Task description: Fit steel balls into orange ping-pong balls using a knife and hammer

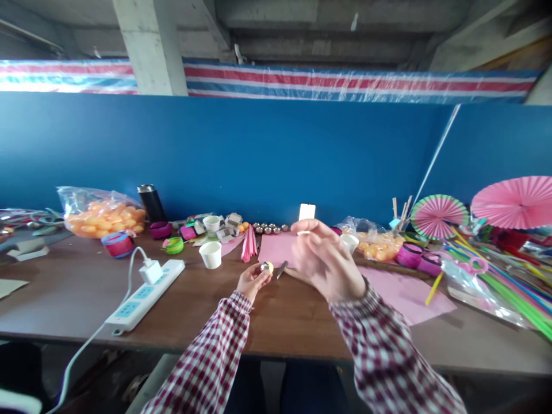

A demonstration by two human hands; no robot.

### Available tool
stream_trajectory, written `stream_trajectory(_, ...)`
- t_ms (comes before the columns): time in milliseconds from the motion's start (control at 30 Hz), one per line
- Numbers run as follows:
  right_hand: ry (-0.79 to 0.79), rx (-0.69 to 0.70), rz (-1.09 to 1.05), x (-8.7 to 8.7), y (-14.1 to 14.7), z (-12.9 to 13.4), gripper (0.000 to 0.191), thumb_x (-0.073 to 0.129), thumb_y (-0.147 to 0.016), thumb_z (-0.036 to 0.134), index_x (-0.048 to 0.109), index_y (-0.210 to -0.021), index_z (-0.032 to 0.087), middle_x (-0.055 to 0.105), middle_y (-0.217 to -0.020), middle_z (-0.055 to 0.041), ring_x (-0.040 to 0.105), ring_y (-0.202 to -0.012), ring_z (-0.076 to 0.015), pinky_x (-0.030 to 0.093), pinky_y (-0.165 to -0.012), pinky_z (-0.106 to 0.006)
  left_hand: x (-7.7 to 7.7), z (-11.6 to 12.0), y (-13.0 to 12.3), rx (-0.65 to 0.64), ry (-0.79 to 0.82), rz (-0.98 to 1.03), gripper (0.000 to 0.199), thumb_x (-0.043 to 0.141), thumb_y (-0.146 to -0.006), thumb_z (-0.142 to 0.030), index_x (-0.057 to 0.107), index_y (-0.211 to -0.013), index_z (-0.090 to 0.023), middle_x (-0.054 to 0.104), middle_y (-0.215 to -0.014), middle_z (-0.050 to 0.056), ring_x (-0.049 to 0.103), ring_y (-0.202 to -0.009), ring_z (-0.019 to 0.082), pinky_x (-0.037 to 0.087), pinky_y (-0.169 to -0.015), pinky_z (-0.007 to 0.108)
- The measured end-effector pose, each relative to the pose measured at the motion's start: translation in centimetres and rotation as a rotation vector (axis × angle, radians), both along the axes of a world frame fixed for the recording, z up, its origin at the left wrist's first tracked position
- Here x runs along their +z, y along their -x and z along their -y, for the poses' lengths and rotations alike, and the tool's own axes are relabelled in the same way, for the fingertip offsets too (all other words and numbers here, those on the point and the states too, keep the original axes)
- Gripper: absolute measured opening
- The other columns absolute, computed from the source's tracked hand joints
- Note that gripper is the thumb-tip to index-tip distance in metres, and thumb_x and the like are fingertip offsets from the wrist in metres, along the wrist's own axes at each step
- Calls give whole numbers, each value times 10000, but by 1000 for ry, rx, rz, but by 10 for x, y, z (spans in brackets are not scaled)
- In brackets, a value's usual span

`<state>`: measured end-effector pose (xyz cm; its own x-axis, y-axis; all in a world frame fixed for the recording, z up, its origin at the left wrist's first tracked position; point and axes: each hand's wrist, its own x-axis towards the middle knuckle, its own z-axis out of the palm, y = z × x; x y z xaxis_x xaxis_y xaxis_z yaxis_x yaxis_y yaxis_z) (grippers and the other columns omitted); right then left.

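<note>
My left hand (253, 282) pinches a small ball (267, 267), shiny silver on one side and yellowish on the other, low over the brown table. Higher and to the right, my right hand (330, 261) is raised with curled fingers, partly smeared by motion. A small pale sliver (303, 233) shows at its fingertips, too small to name. A dark, flat, blade-like piece (282, 269) lies on the table between the hands. Behind them is a pink sheet (272, 248), with several silver balls (269, 228) in a row along its back edge.
A white power strip (146, 294) and paper cup (210, 255) stand left. Bags of orange balls (106, 218) lie on both sides. Folded pink strips (249, 244) lie behind my left hand. Pink paper (403, 293), paper fans (439, 216) and colored sticks (509, 299) are right.
</note>
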<state>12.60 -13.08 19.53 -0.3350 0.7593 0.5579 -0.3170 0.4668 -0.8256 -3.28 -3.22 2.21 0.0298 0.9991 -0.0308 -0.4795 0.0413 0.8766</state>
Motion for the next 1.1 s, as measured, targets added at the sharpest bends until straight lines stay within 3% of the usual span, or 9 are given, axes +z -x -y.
stream_trajectory(67, -13, -328, 175, -24, -16, -52, 316, 417, -793, 423, 494, -987, 186, 450, -587, 44, 381, -459, -58, 310, -416, -173, -1, -1, 0, 0, -13, 0, 382, 723, -544, -177, 587, -891, -96, 654, -789, 85, 620, -665, 133, 504, -672, 276)
stream_trajectory(133, -29, -696, 625, -54, -37, -95, 309, 365, -815, 390, 528, -916, 148, 524, -650, 1, 472, -555, -87, 356, -486, -187, -4, -2, 0, 0, -26, -2, 402, 729, -536, -189, 579, -898, -94, 654, -790, 84, 620, -665, 132, 503, -658, 262)
stream_trajectory(167, -45, -830, 921, -69, -46, -112, 296, 336, -827, 358, 546, -883, 158, 567, -714, -15, 513, -641, -100, 380, -558, -194, -5, -2, 0, -3, -34, -4, 411, 728, -539, -196, 573, -906, -94, 653, -791, 84, 620, -667, 132, 501, -654, 259)
stream_trajectory(200, -30, -869, 1020, -83, -54, -126, 256, 369, -814, 311, 568, -844, 153, 593, -763, -34, 531, -697, -117, 383, -606, -208, -7, -3, 0, -6, -42, -4, 419, 725, -543, -203, 567, -916, -94, 653, -794, 84, 619, -670, 133, 499, -649, 255)
stream_trajectory(333, -15, -850, 1258, -125, -62, -150, 190, 454, -758, 244, 627, -729, 171, 636, -762, -41, 556, -707, -136, 376, -623, -220, -11, -5, 1, -16, -68, -48, 453, 713, -557, -237, 548, -955, -95, 653, -762, 72, 612, -642, 124, 484, -597, 229)
stream_trajectory(500, -127, -794, 1450, -148, -44, -161, 208, 448, -767, 212, 639, -846, 192, 622, -922, -58, 519, -866, -151, 355, -732, -237, -11, -6, 2, 0, -82, -107, 468, 714, -537, -282, 569, -939, -91, 653, -733, 63, 601, -618, 122, 480, -581, 236)
stream_trajectory(833, -264, -804, 1617, -157, -41, -165, 259, 398, -808, 218, 646, -863, 167, 594, -951, -86, 432, -965, -194, 332, -764, -271, -17, -10, 2, -7, -121, -97, 424, 714, -535, -271, 582, -897, -96, 654, -795, 66, 606, -677, 133, 500, -623, 253)
stream_trajectory(1100, -311, -818, 1617, -155, -40, -160, 274, 382, -822, 269, 631, -908, 195, 583, -972, -75, 431, -951, -191, 318, -781, -287, -8, -5, 0, 18, -92, -118, 429, 720, -520, -276, 582, -880, -89, 657, -764, 61, 603, -642, 125, 495, -581, 229)
